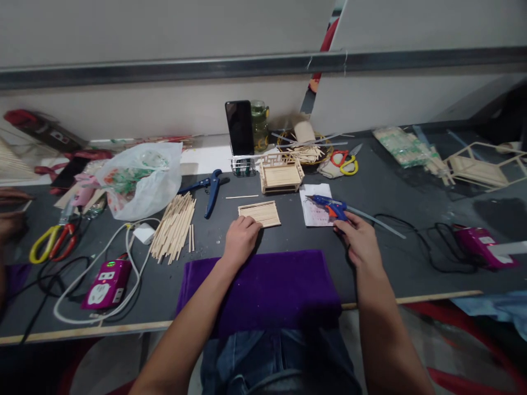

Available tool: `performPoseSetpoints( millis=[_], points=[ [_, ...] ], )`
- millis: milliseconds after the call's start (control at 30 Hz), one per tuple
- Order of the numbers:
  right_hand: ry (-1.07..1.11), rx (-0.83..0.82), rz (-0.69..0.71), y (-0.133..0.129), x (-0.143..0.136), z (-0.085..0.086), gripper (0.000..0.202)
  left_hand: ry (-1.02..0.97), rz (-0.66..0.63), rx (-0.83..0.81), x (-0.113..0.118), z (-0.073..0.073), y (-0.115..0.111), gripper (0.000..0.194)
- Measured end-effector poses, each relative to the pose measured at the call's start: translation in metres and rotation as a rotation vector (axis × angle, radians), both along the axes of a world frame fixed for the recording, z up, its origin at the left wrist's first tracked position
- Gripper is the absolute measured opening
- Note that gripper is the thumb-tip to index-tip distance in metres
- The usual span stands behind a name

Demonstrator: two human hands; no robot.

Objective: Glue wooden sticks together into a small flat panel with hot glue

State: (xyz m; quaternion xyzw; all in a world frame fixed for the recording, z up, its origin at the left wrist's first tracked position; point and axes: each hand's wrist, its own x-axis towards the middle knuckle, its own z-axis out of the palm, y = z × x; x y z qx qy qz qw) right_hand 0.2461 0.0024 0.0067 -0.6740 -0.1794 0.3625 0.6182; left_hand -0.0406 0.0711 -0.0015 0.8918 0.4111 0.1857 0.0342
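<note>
My left hand has its fingers closed on the near left corner of a small flat panel of wooden sticks, which lies on the dark table. In my right hand is a blue hot glue gun with an orange trigger, its nozzle pointing left above a printed sheet of paper. A clear glue stick sticks out from the back of the gun. Behind the panel stands a small box-like model of wooden sticks. One loose stick lies just beyond the panel.
Left of my hand lie a pile of wooden sticks and a blue cutter. A phone stands at the back beside a basket and scissors. Purple cloth covers the near edge. Cables and purple power strips flank both sides.
</note>
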Motion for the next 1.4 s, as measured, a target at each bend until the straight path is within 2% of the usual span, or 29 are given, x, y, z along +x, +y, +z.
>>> performPoseSetpoints(
  millis=[267,467,600,800,1167,1233,1400],
  points=[
    [0.185,0.037,0.142,-0.005,-0.001,0.005,0.043,0.01,-0.005,0.024,-0.001,-0.003,0.001,0.023],
    [0.165,0.033,0.119,-0.006,-0.004,0.008,0.036,0.008,-0.001,0.015,-0.001,-0.002,0.0,0.023],
    [0.114,0.038,0.058,-0.005,-0.007,0.009,0.037,0.001,-0.002,0.012,-0.001,-0.001,0.0,0.023],
    [-0.012,0.035,0.097,-0.006,-0.007,0.008,0.031,0.002,0.001,-0.003,0.0,-0.001,0.0,0.024],
    [0.155,0.037,0.107,-0.008,-0.009,0.021,0.029,-0.002,-0.002,-0.015,-0.001,-0.001,0.0,0.024],
    [0.119,0.07,0.109,-0.009,-0.01,0.021,0.034,-0.004,-0.002,-0.015,-0.001,-0.002,0.001,0.024],
    [-0.166,0.236,0.132,-0.017,-0.019,0.026,0.048,-0.025,0.003,-0.019,-0.001,0.0,-0.001,0.025]
  ],
)
